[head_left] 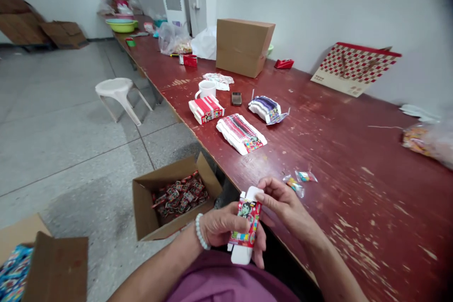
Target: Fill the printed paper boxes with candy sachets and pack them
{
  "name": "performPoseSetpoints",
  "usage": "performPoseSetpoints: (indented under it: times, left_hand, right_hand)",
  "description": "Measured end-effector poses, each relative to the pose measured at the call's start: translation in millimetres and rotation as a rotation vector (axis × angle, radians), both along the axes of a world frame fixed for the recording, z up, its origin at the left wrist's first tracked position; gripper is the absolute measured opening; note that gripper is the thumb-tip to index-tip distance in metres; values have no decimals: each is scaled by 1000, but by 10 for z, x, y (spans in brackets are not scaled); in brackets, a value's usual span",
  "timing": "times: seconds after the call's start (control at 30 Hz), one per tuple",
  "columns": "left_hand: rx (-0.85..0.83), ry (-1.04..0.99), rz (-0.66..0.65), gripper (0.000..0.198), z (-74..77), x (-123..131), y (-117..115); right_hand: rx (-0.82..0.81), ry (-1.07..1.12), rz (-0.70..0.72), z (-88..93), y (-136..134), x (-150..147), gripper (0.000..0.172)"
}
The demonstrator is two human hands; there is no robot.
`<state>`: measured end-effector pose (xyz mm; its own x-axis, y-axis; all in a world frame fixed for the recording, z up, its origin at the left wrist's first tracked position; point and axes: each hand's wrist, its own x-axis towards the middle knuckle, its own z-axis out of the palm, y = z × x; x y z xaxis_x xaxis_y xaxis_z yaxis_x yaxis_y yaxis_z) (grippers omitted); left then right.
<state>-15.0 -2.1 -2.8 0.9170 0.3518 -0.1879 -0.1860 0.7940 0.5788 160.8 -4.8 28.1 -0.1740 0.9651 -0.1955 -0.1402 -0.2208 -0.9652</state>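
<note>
My left hand [226, 226] is wrapped round a small red and white printed carton [247, 226], held upright over my lap at the near edge of the red table [354, 160]. My right hand [283, 200] pinches the carton's white top flap with thumb and fingers. A few wrapped sweets [299, 180] lie on the table just beyond my right hand. Stacks of flat cartons [241, 133] lie further along the table, one red and white stack [206, 108] and one purplish stack [266, 108].
An open cardboard box of filled packets [177, 198] stands on the floor to my left, another box [31, 264] at the bottom left. A white mug [205, 88], a closed brown box [243, 47], a checked paper bag [354, 68] and a white stool [118, 92] are further off.
</note>
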Motion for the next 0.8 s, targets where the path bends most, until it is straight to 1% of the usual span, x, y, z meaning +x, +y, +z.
performPoseSetpoints:
  times: [0.1, 0.2, 0.27, 0.33, 0.43, 0.53, 0.6, 0.67, 0.7, 0.73, 0.8]
  left_hand:
    - [24, 47, 53, 48, -63, 75, -63]
    - [49, 138, 79, 42, -46, 141, -84]
    - [45, 210, 158, 37, -15, 183, -97]
    - [56, 261, 225, 37, 8, 225, -117]
    - [98, 323, 250, 38, 5, 300, -156]
    - [143, 414, 276, 34, -16, 371, -171]
    - [291, 479, 324, 29, -19, 386, -157]
    - [476, 530, 419, 25, -13, 368, -131]
    - [542, 549, 472, 25, -9, 351, -119]
    - [575, 567, 521, 28, -6, 333, -110]
    - [560, 597, 597, 43, -2, 304, -106]
  right_hand:
    - [-34, 28, -42, -10, -110, 40, 30]
    - [-65, 71, -53, -56, -201, 122, 36]
    - [-62, 114, -18, -111, -264, 167, 39]
    - [-61, 139, 32, -177, -324, 195, 38]
    - [-96, 121, 67, -273, -398, 208, 32]
    - [-97, 39, -16, -358, -438, 210, 28]
    - [-62, -41, -123, -405, -439, 219, 30]
    - [-24, -90, -221, -441, -424, 226, 32]
    - [-9, -95, -258, -453, -411, 225, 33]
    - [1, -89, -289, -461, -398, 218, 35]
    - [6, -50, -346, -467, -372, 185, 45]
